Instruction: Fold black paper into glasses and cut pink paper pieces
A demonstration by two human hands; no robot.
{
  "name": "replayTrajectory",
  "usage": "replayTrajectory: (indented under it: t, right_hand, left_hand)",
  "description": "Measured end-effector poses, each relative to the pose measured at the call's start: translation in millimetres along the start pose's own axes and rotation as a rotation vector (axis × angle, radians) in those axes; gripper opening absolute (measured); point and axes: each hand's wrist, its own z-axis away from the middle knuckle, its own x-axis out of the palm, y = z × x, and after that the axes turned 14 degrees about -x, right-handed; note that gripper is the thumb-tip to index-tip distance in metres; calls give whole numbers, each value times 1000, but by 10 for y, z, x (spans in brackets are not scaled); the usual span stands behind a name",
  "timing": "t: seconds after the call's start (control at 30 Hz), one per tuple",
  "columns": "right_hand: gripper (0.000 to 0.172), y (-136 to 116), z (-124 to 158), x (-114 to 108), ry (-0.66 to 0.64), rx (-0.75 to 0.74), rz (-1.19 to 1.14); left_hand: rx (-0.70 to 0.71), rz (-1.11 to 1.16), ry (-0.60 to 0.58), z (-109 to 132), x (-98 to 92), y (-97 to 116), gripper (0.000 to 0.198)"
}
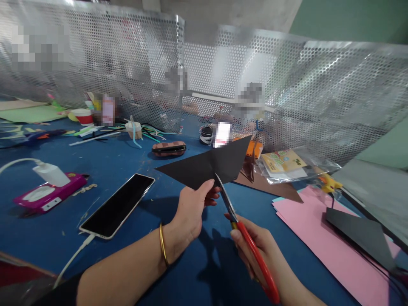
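My left hand (pixel 193 208) pinches the near edge of a sheet of black paper (pixel 204 168), thumb on top and fingers beneath. The sheet is held up above the blue table, with pointed corners to the left and upper right. In my right hand (pixel 255 244) is a pair of scissors (pixel 253 250) with red handles, my fingers wrapped round them. The blades point up and away, and their tips lie at the black paper just right of my left thumb. How far the blades are apart is hard to make out.
On the blue table (pixel 127 259) a charging phone (pixel 117 206) and a magenta power strip (pixel 51 193) lie left. Brown paper (pixel 270 187), a plastic packet (pixel 287 163), pink sheets (pixel 331 242) and a yellow glue gun (pixel 330 182) are right. A brown case (pixel 168 148) sits before a perforated metal screen (pixel 143 72).
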Motion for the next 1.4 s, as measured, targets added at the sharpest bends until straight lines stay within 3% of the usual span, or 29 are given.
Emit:
replayTrajectory:
  t: [0.3,0.97,1.2,1.4]
  right_hand:
    - [79,-12,9,4,24,22,6]
    - [75,-7,-1,-25,-3,-7,-53]
    - [71,-125,-47,-318,-180,17,5]
    - [59,-86,-18,-705,-34,51,379]
  left_hand:
    - [-15,28,-33,-7,-4,18,16]
    - [-41,75,-57,-2,-5,60,17]
    - [17,68,2,-69,-49,123,14]
    - [41,75,39,-86,-79,201,14]
